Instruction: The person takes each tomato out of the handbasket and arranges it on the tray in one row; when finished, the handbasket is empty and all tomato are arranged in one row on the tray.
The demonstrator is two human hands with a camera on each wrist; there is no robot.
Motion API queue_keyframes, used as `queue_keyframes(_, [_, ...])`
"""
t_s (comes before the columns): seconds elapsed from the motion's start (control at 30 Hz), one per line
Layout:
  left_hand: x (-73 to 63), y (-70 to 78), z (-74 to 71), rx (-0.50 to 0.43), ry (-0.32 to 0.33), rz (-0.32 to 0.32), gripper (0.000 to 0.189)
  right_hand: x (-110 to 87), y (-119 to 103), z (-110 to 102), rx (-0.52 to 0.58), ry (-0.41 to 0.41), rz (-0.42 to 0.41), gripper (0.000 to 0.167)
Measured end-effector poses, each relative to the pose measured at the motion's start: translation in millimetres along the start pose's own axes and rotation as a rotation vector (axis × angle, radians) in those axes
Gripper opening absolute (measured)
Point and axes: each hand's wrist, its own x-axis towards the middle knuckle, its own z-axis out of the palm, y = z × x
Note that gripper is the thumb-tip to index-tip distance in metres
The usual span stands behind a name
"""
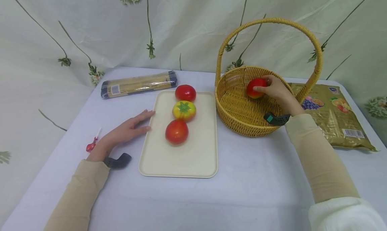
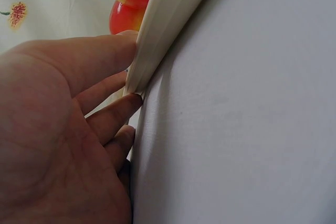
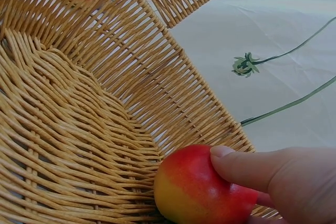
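Inside the wicker basket [image 1: 239, 123], my right hand [image 1: 276, 90] holds a smooth red-and-yellow fruit [image 3: 202, 184], thumb on its upper side. The fruit is low in the basket, near the back wall, and its far side is hidden by the fingers. My left hand [image 1: 128, 130] lies beside the cream tray [image 1: 193, 160], with fingers extended and fingertips at its left rim. In the left wrist view the thumb [image 2: 105, 59] touches that rim. On the tray stand a red fruit [image 1: 185, 92], a yellow one [image 1: 183, 110] with a green star-shaped top, and a red tomato [image 1: 176, 132].
The basket's tall handle [image 1: 273, 20] arches above my right hand. Right of it lies a gold bag [image 1: 338, 123] with fruit pictures. A long plastic-wrapped packet [image 1: 139, 85] is behind the tray, and a lollipop [image 1: 91, 146] lies left of my left hand.
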Motion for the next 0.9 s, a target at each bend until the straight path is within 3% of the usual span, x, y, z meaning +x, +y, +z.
queue_keyframes(0.33, [-0.1,0.6,0.4,-0.009,0.003,0.012,0.063,0.1,-4,-1,0.055,0.017,0.014,0.073])
queue_keyframes(0.63, [0.1,0.0,0.5,0.0,0.008,0.018,0.063,-7.3,-20,-4,0.088,0.016,-0.017,0.076])
queue_keyframes(0.9, [-0.1,1.0,0.5,0.0,0.008,0.021,0.063,-21.0,-31,-2,0.041,0.04,-0.05,0.074])
